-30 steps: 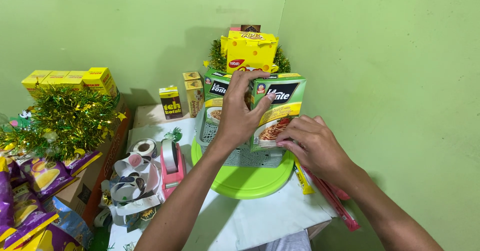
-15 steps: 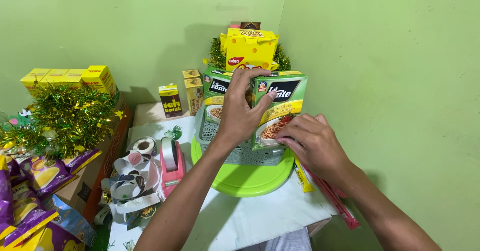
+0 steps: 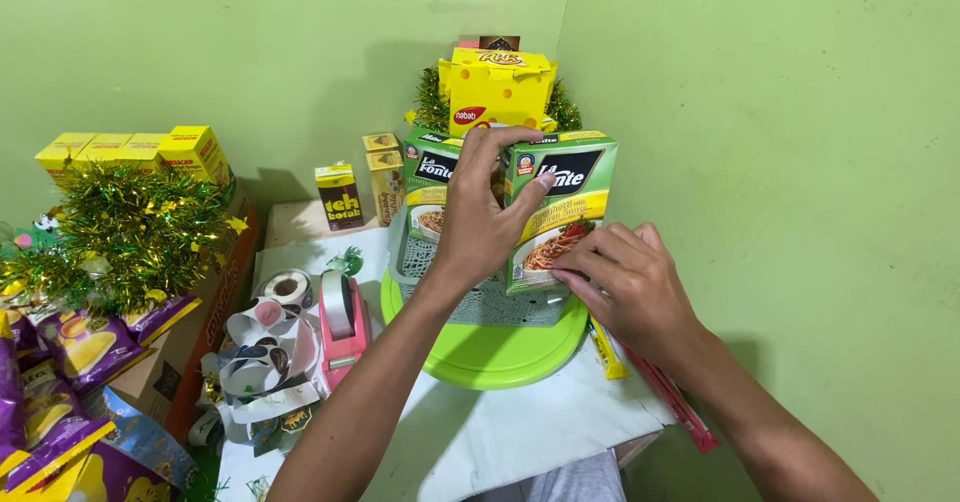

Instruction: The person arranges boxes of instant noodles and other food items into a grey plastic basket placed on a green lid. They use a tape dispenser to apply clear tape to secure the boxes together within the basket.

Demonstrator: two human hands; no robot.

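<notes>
Fingers of the left hand (image 3: 478, 224) pinch the top edge of the right green pasta box (image 3: 556, 210), thumb on its front face, holding it upright. Right hand (image 3: 628, 284) presses curled fingertips against the lower right corner of the same box, gripping it there. Box stands in a grey perforated basket (image 3: 500, 304), touching a second green pasta box (image 3: 430, 184) to its left. Basket sits on a lime-green round tray (image 3: 490, 352) on the white table (image 3: 480, 432). Behind them, a yellow cheese-patterned box (image 3: 500, 90) backed by green tinsel. Left of the tray: pink tape dispenser (image 3: 342, 327), sticker rolls (image 3: 270, 337). Far left: a second tinsel garland (image 3: 125, 232), purple snack bags (image 3: 70, 352).
</notes>
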